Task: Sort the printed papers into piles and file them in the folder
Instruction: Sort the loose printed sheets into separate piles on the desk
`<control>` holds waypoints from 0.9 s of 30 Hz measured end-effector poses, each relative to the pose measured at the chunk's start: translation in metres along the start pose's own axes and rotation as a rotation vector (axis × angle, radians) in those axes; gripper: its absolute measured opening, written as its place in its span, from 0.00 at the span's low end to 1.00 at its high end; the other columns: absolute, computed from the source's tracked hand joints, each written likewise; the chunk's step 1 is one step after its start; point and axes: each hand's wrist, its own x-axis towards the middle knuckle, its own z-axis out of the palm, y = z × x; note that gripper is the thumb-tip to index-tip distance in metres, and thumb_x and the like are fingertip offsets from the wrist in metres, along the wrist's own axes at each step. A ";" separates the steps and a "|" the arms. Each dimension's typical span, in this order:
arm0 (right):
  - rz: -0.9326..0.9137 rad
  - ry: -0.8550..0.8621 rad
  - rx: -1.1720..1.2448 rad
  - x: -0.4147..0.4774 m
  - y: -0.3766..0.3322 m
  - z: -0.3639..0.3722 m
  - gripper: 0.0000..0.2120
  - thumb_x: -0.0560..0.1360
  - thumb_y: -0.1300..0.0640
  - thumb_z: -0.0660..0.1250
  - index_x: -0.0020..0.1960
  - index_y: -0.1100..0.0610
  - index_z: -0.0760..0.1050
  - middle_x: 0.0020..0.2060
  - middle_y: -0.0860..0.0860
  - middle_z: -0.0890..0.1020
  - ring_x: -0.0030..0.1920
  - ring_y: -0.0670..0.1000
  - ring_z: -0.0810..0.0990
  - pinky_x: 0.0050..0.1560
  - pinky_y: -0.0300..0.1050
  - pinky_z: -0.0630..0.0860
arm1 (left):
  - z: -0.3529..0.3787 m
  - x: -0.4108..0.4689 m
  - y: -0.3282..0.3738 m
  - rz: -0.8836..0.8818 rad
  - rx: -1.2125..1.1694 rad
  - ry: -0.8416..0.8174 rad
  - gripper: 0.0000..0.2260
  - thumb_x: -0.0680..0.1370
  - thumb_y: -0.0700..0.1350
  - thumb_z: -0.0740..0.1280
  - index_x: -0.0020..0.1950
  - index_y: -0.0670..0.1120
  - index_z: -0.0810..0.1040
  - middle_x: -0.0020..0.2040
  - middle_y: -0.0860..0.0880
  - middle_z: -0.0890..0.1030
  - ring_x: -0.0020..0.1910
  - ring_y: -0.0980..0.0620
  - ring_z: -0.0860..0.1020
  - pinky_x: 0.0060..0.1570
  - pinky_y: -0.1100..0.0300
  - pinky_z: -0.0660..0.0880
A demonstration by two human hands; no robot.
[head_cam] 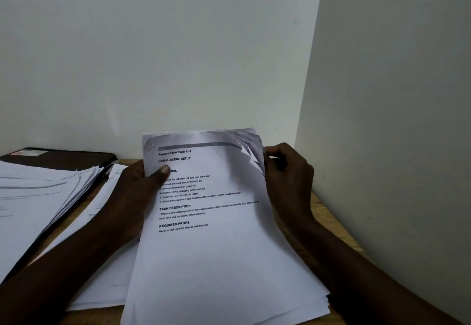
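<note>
White stack [216,253]: your left hand [137,192] grips it, right hand [288,179] pinches top corners.
Dark folder [63,157]: under fanned pile [38,197], table [328,215] left.

The top sheet [216,253] of the stack of printed papers [316,307] bore black print. Its title read "Replace Toilet Paper Roll", then "INITIAL SCENE SETUP". The next heading showed only "OAL", its start under the thumb of the left hand [132,194]. Numbered steps followed, among them "4. Dispose of the packaging in the trash bin" and "5. Install the new roll onto the holder". Lower headings read "TASK DESCRIPTION" and "REQUIRED PROPS", the last above "Refer to task-specific objects and materials". Print on the pile of papers [38,197] at the left and the label [33,153] on the folder [81,157] was too blurred to read.
</note>
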 end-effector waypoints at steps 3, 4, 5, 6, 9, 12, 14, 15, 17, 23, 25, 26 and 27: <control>-0.180 0.041 -0.047 0.001 -0.004 -0.001 0.05 0.71 0.66 0.70 0.41 0.56 0.79 0.46 0.45 0.80 0.49 0.46 0.79 0.44 0.42 0.74 | 0.000 0.000 0.000 0.008 -0.008 -0.003 0.16 0.78 0.42 0.65 0.64 0.37 0.75 0.55 0.38 0.83 0.53 0.37 0.82 0.48 0.45 0.81; -0.233 0.031 -0.075 0.002 -0.006 -0.001 0.06 0.69 0.65 0.72 0.41 0.56 0.78 0.48 0.46 0.78 0.52 0.48 0.77 0.46 0.42 0.73 | -0.001 0.001 0.001 0.010 -0.007 -0.003 0.17 0.77 0.43 0.65 0.64 0.37 0.75 0.56 0.38 0.83 0.53 0.37 0.83 0.48 0.45 0.82; -0.274 0.000 -0.082 0.003 -0.007 -0.001 0.06 0.68 0.64 0.73 0.40 0.56 0.78 0.48 0.47 0.77 0.53 0.48 0.76 0.46 0.41 0.71 | -0.001 0.001 0.000 0.013 -0.007 -0.001 0.18 0.76 0.43 0.66 0.64 0.37 0.75 0.56 0.38 0.83 0.52 0.38 0.83 0.48 0.46 0.82; -0.308 -0.050 -0.058 0.002 -0.009 -0.001 0.06 0.68 0.64 0.74 0.39 0.56 0.78 0.46 0.47 0.78 0.52 0.49 0.77 0.45 0.41 0.71 | -0.002 0.001 0.000 0.018 -0.005 -0.002 0.18 0.76 0.43 0.66 0.64 0.37 0.75 0.56 0.38 0.83 0.52 0.38 0.83 0.47 0.46 0.82; -0.347 -0.179 0.041 -0.006 -0.014 0.001 0.06 0.72 0.59 0.72 0.38 0.58 0.76 0.38 0.47 0.80 0.45 0.50 0.78 0.43 0.46 0.72 | -0.003 0.001 0.000 0.025 -0.012 0.000 0.16 0.78 0.41 0.65 0.64 0.38 0.75 0.55 0.38 0.83 0.50 0.40 0.84 0.46 0.48 0.83; -0.272 -0.226 0.079 -0.008 -0.016 0.000 0.13 0.74 0.45 0.68 0.47 0.55 0.76 0.44 0.46 0.80 0.49 0.49 0.78 0.47 0.44 0.74 | -0.002 0.000 0.001 0.026 -0.015 -0.014 0.16 0.77 0.42 0.65 0.64 0.38 0.75 0.56 0.38 0.83 0.50 0.41 0.84 0.46 0.49 0.83; -0.168 -0.186 0.048 -0.005 -0.014 -0.001 0.20 0.71 0.43 0.72 0.56 0.51 0.71 0.53 0.44 0.77 0.55 0.45 0.76 0.50 0.36 0.72 | -0.001 -0.002 0.003 0.024 -0.024 -0.040 0.17 0.77 0.42 0.65 0.64 0.38 0.76 0.56 0.38 0.83 0.50 0.41 0.84 0.45 0.49 0.83; -0.111 -0.144 0.024 -0.002 -0.014 -0.002 0.23 0.71 0.44 0.74 0.59 0.50 0.69 0.55 0.43 0.76 0.56 0.41 0.75 0.50 0.33 0.71 | 0.000 -0.003 0.004 0.027 -0.028 -0.056 0.16 0.78 0.41 0.64 0.64 0.38 0.75 0.56 0.38 0.83 0.51 0.40 0.84 0.44 0.50 0.83; 0.019 -0.085 -0.002 0.007 -0.009 -0.005 0.24 0.73 0.48 0.73 0.64 0.51 0.67 0.56 0.41 0.75 0.54 0.34 0.74 0.50 0.29 0.71 | 0.004 -0.006 0.008 0.029 -0.038 -0.096 0.15 0.78 0.41 0.63 0.64 0.37 0.75 0.55 0.38 0.83 0.51 0.40 0.84 0.44 0.50 0.83; 0.503 -0.519 0.321 0.024 -0.017 -0.027 0.19 0.81 0.45 0.59 0.64 0.56 0.75 0.56 0.51 0.83 0.50 0.42 0.83 0.46 0.32 0.78 | 0.012 -0.013 0.023 -0.073 -0.104 -0.225 0.15 0.79 0.40 0.61 0.64 0.38 0.75 0.56 0.37 0.83 0.52 0.39 0.83 0.45 0.48 0.83; 0.455 -0.518 0.320 0.024 -0.021 -0.028 0.22 0.81 0.44 0.60 0.68 0.56 0.73 0.62 0.51 0.80 0.57 0.44 0.80 0.53 0.35 0.77 | 0.015 -0.018 0.031 -0.087 -0.123 -0.246 0.17 0.78 0.41 0.62 0.65 0.38 0.75 0.58 0.37 0.82 0.54 0.38 0.82 0.47 0.46 0.82; 0.435 -0.487 0.306 0.023 -0.022 -0.028 0.21 0.81 0.46 0.61 0.68 0.57 0.73 0.62 0.50 0.80 0.57 0.44 0.81 0.54 0.36 0.77 | 0.017 -0.020 0.034 -0.086 -0.132 -0.247 0.18 0.77 0.42 0.64 0.66 0.38 0.74 0.58 0.36 0.82 0.54 0.37 0.82 0.48 0.45 0.82; 0.420 -0.455 0.300 0.024 -0.028 -0.029 0.18 0.81 0.49 0.61 0.67 0.57 0.74 0.58 0.50 0.82 0.53 0.43 0.82 0.52 0.38 0.77 | 0.019 -0.021 0.040 -0.066 -0.127 -0.236 0.19 0.76 0.44 0.67 0.65 0.38 0.75 0.57 0.36 0.82 0.53 0.37 0.83 0.47 0.45 0.82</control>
